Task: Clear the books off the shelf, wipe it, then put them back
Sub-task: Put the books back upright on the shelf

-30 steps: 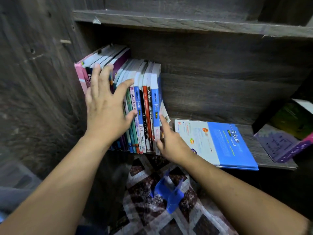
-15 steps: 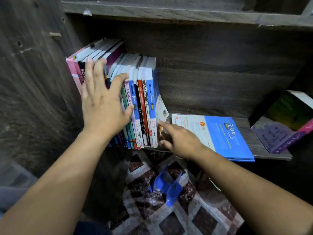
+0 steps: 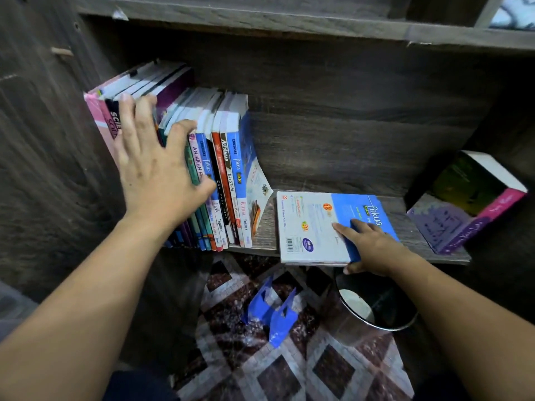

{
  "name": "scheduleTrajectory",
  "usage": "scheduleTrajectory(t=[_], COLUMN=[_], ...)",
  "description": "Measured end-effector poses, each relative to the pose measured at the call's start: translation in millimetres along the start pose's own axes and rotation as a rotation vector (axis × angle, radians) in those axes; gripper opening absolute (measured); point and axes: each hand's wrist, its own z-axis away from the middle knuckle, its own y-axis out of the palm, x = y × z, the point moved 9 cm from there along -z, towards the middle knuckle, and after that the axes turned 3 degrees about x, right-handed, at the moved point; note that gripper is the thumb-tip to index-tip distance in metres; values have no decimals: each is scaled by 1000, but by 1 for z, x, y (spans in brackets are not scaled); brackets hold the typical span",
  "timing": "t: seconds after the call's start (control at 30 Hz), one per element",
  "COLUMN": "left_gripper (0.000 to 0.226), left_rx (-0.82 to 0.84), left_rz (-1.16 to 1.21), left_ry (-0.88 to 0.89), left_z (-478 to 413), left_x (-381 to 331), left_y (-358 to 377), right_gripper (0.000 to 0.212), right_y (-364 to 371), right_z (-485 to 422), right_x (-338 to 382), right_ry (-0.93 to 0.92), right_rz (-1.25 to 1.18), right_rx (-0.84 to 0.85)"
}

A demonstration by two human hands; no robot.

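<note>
Down low, a blue bag (image 3: pixel 272 316) lies on the patterned floor (image 3: pixel 333 371), with a round bin (image 3: pixel 376 308) just beside it under the shelf (image 3: pixel 265 227). Up to the shelf edge now: the right hand (image 3: pixel 370 244) is on the flat book (image 3: pixel 327 224), fingers (image 3: pixel 343 228) laid over the cover and thumb hooked under the front edge, gripping it where it overhangs the shelf. Over on the left, the left hand (image 3: pixel 156 175) is spread flat, fingers straight, pressing against the spines of the standing books (image 3: pixel 228 180), which lean left toward the side wall. The last blue one curls outward at its cover. Off to the far right, a thick book (image 3: pixel 469 204) lies tilted against the side panel. Above it all runs the upper shelf (image 3: pixel 289 21).
</note>
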Motion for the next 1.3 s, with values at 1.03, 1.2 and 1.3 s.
scheduleTrajectory(t=[1.03,1.2,1.3], left_gripper=[81,79,78], left_rx=[22,23,32], left_rz=[2,28,23], left_ry=[-28,-21,-3], left_z=[-1,-1,1], left_x=[-3,-1,0], left_y=[1,0,0], right_gripper=[30,37,47], right_y=[-130,-168,-173], right_z=[68,58,53], right_x=[14,76,121], right_ry=[-87,-202,-363], right_rz=[-237,-439,-487], right_rx=[-1237,-1045,-944])
